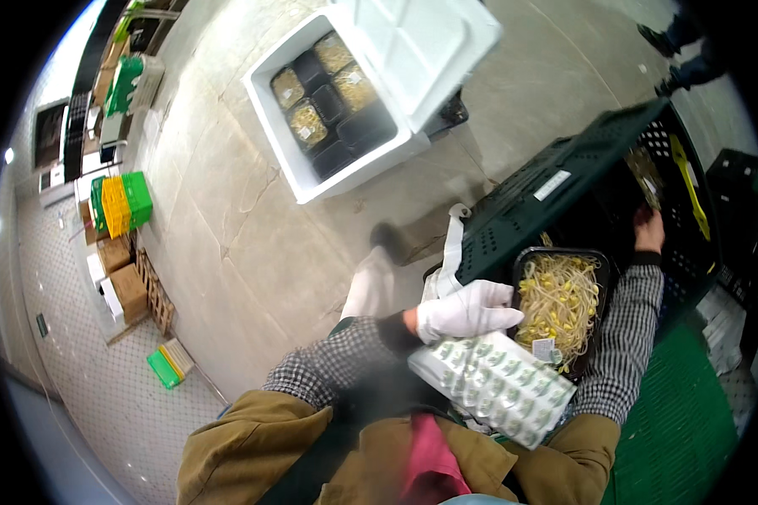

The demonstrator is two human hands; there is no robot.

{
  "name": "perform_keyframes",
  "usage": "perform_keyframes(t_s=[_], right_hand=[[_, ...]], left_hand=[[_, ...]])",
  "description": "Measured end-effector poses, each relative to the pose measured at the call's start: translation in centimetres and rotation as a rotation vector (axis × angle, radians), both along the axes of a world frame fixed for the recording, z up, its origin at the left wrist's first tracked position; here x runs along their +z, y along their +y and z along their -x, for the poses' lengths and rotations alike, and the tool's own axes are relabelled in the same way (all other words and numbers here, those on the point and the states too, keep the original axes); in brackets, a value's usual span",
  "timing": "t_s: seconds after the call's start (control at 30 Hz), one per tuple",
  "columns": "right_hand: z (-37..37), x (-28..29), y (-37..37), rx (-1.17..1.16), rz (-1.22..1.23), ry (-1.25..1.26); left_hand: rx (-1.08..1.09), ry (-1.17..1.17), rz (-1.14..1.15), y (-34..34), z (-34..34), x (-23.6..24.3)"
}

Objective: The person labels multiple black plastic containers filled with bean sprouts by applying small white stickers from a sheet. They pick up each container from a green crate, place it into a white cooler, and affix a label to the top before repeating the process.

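Note:
My left hand [470,313], in a white glove, hovers over a sheet of small green-and-white labels [497,387]. Its fingers are curled together beside the left rim of a black tray of bean sprouts [558,307]. Anything pinched in them is too small to make out. The sprouts have yellow heads, and a white label is on the tray's near part. Reaching into the dark green crate [522,210], my bare right hand [648,229] is closed on the near end of a tilted package [644,177]. Its contents are hard to tell in the shadow.
On the floor ahead stands a white foam box [290,172] holding several black trays, some with sprouts. Its lid [429,50] leans at the right. Green and yellow crates [126,204], cardboard boxes [126,290] and a pallet are at left. Another person's legs [686,63] show at upper right.

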State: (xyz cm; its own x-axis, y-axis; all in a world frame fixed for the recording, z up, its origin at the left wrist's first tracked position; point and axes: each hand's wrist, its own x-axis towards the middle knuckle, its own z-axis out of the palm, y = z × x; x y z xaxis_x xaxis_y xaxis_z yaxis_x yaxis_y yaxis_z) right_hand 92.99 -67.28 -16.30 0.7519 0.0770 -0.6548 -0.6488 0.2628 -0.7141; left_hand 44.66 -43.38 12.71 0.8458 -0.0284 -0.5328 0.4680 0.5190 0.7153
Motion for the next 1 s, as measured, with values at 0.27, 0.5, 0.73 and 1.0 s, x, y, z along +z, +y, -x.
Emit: perform_keyframes(t_s=[0.27,0.5,0.73,1.0], right_hand=[[11.8,31.9,3.0,0.386,0.303,-0.639],[30.0,34.2,35.3,1.249,0.459,-0.646],[42.7,9.9,67.8,1.478,0.273,-1.314],[45.5,-3.5,78.4,1.38,0.541,-1.438]], left_hand=[[0.645,0.227,-0.12,14.0,16.0,-2.4],[1.3,0.158,0.247,26.8,26.8,-2.8],[1.26,0.357,0.238,36.0,36.9,-8.5],[1.211,0.362,0.276,42.6,38.2,-15.5]])
